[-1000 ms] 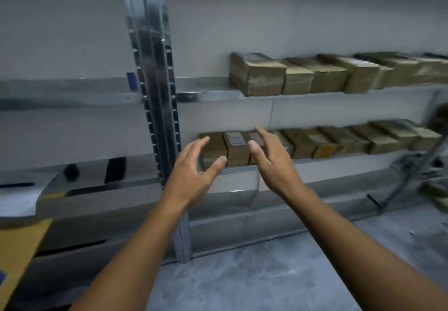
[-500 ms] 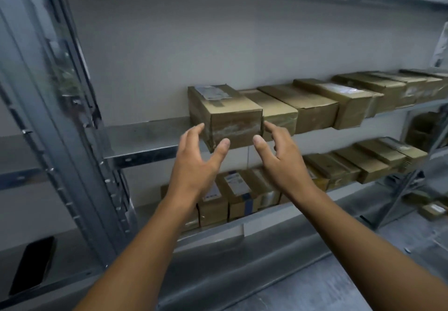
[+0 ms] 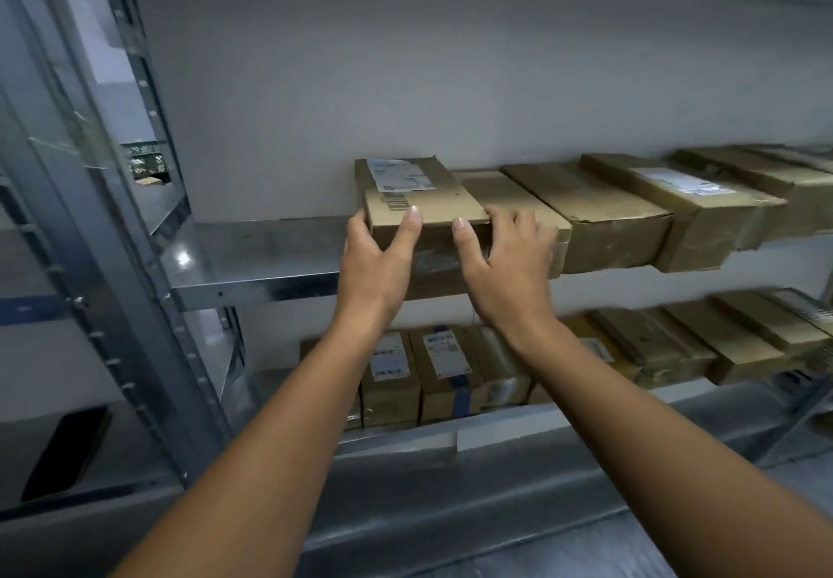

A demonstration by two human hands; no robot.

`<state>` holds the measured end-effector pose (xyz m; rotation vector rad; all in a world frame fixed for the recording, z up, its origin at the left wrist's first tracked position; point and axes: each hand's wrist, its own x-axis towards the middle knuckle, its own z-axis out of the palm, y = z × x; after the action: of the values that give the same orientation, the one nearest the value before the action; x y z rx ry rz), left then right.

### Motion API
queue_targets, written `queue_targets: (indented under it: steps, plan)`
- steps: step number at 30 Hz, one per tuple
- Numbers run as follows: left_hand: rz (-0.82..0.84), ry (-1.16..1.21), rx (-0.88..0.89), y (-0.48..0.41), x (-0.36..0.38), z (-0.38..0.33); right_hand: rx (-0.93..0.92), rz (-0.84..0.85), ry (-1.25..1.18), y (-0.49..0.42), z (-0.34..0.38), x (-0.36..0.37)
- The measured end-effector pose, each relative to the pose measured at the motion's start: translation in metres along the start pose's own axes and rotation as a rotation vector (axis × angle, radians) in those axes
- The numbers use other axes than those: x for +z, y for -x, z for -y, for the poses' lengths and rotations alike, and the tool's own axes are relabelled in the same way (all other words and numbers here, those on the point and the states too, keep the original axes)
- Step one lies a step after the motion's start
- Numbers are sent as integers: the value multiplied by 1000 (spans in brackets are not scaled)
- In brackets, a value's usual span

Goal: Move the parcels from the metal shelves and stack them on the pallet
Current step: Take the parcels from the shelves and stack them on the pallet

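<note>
Since half second ago: both grips gone from hovering short of parcel to contact; view nearer shelf. Grey perforated steel upright [image 3: 112, 262] far left, then bare stretch of upper metal shelf [image 3: 252, 257]. Left grip [image 3: 374, 266] clasps left front corner of end-of-row brown cardboard parcel with white label [image 3: 423, 199], fingers round side, thumb on top edge. Right grip [image 3: 505, 262] grasps right front corner, fingers curled over top at seam with neighbouring row of brown parcels [image 3: 604, 212]; tight row leaves no side gap. Parcel rests on shelf; two-sided hold likely to slide it forward. Pallet out of view.
</note>
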<state>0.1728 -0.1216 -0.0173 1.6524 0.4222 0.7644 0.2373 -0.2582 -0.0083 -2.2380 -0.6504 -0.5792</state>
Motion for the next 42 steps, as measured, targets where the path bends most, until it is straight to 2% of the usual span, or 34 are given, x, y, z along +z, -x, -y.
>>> queue_targets:
  steps: [5,10,14,17,21,28,42]
  plan:
    - [-97,65,-3,52,-1,-7,-39,4,-396,22,-1,-20]
    - [-239,138,27,124,-16,-7,-61,78,-591,66,-7,-22]
    - [-359,98,5,178,-45,10,-20,251,-699,122,0,-2]
    - [-447,-4,-30,212,-80,31,-52,402,-724,165,13,18]
    - [-509,-161,-87,263,-133,52,-44,594,-895,218,43,35]
    - [-734,-253,-169,358,-245,67,-127,841,-974,304,148,69]
    - [-1247,-289,-299,637,-547,53,-546,1283,-1050,598,464,90]
